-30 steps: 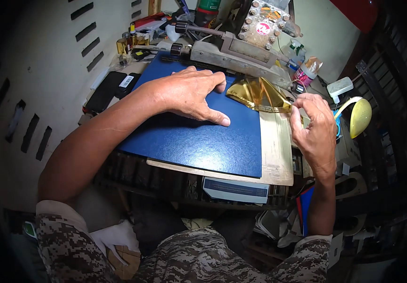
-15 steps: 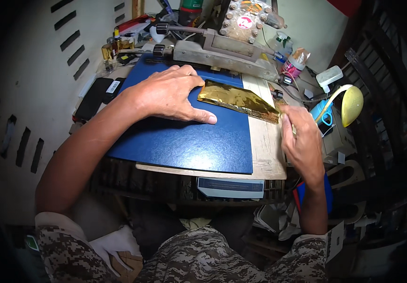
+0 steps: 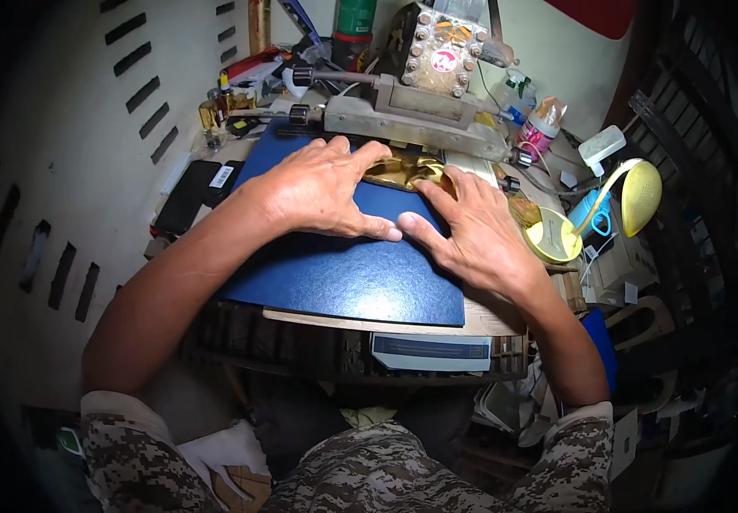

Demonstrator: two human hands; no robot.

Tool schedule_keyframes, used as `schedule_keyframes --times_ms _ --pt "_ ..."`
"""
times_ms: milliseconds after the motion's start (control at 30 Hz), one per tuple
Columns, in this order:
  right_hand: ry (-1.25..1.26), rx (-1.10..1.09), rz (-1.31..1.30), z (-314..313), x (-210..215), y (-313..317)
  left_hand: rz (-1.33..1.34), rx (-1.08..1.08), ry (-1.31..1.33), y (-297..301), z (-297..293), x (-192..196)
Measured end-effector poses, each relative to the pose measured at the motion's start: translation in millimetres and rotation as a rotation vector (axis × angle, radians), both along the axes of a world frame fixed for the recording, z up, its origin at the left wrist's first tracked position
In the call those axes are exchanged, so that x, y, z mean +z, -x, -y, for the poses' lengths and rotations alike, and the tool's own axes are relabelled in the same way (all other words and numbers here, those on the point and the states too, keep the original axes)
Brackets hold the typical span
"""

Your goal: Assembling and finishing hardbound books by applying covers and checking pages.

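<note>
A blue hard cover [image 3: 343,278] lies flat on a pale board [image 3: 497,316], its far part under the metal press [image 3: 420,124]. Across the cover, just in front of the press, is a crinkled sheet of gold foil [image 3: 396,173]. My left hand [image 3: 322,190] rests on the cover with fingers spread, its fingertips at the foil's left end. My right hand [image 3: 476,224] lies over the foil's right part, thumb apart from the fingers, fingertips on the foil. The two thumbs nearly meet over the cover. The foil's right end is hidden by my right hand.
A yellow lamp [image 3: 640,201] with a round base [image 3: 557,235] stands at right, near a blue cup [image 3: 589,212]. Black phone-like devices [image 3: 188,198] lie at left. Small bottles [image 3: 215,107] and a pink-labelled tub [image 3: 540,128] flank the press. A printed blue-and-white card [image 3: 431,351] sits below the board.
My right hand has let go of the foil's right end and moved left onto it. The foil now looks shorter and more crumpled. My left hand has stayed on the cover.
</note>
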State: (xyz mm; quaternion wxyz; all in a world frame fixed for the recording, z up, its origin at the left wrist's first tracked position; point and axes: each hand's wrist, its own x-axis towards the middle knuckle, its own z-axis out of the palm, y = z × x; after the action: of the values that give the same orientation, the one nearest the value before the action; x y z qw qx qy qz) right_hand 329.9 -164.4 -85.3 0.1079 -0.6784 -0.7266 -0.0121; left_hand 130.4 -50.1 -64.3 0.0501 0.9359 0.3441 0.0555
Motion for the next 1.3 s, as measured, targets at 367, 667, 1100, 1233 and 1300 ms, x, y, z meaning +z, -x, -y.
schedule_keyframes --times_ms 367,667,1100,1233,1300 --pt "-0.029 -0.194 0.001 37 0 -18 -0.067 0.008 0.072 1 1 7" --pt "-0.024 -0.171 -0.068 16 -2 -17 -0.059 0.041 0.09 -2 3 9" --pt "0.17 -0.225 -0.087 -29 -6 1 -0.144 0.068 0.084 -8 0 8" --pt "0.138 -0.169 -0.146 -18 -4 -8 -0.185 0.096 0.081 -11 -2 9" --pt "0.132 -0.184 -0.14 -13 -6 -14 -0.18 0.098 0.088 -10 -4 9"
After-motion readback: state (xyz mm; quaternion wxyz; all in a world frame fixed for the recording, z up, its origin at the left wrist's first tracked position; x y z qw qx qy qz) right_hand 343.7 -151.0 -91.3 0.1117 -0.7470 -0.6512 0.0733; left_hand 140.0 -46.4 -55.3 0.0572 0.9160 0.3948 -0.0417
